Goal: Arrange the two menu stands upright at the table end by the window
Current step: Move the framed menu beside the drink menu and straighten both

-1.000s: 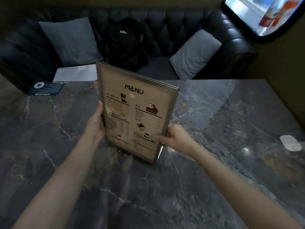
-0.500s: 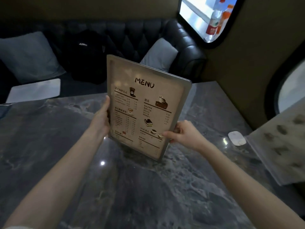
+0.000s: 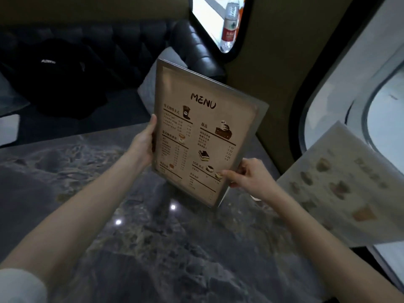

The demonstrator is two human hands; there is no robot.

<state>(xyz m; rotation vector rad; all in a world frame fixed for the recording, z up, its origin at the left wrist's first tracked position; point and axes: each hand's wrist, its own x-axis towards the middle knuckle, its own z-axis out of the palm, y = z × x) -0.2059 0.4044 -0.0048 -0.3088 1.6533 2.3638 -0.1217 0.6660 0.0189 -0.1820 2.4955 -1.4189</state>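
Note:
I hold a framed menu stand point(image 3: 203, 132) above the dark marble table point(image 3: 153, 248), its printed "MENU" face turned toward me and tilted a little to the right. My left hand point(image 3: 145, 142) grips its left edge. My right hand point(image 3: 244, 176) pinches its lower right corner. A second menu stand point(image 3: 345, 184), pale and blurred, stands leaning at the right end of the table beside the large window point(image 3: 384, 101).
A dark tufted sofa point(image 3: 122, 47) runs behind the table, with a black backpack point(image 3: 59, 77) and a grey cushion on it. A water bottle point(image 3: 229, 25) stands in a smaller window at the top. The olive wall closes off the right side.
The view has swung right toward the window. The menu stand moved right with both hands still on it, and the second menu stand has come further into view.

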